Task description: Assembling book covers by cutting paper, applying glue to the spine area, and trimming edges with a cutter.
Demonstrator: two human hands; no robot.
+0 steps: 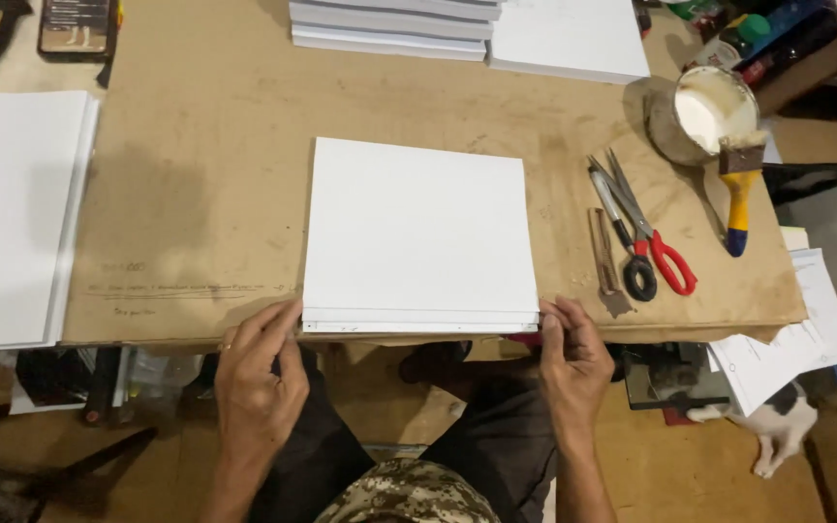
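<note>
Head view is showing us everything at once: we are working a white square board (pixel 418 232) that is lying flat on the brown worktable (pixel 196 194), its near edge sitting just at the table's front lip. Our left hand (pixel 256 378) is pinching the board's near left corner, thumb and fingers closing on the narrow folded strip (pixel 418 322) running along that edge, while our right hand (pixel 573 360) is pinching the near right corner the same way. To do this well, we judge that both hands should be pressing evenly and drawing the strip taut from the 2 corners, keeping it parallel to the board's edge so no wrinkle forms. Well to the right, 2 pairs of scissors (pixel 646 242), a small scraper (pixel 604 261), a glue pot (pixel 714 111) and a brush (pixel 738 189) are resting apart from the board. White stacks (pixel 12 213) are lying at left.
</note>
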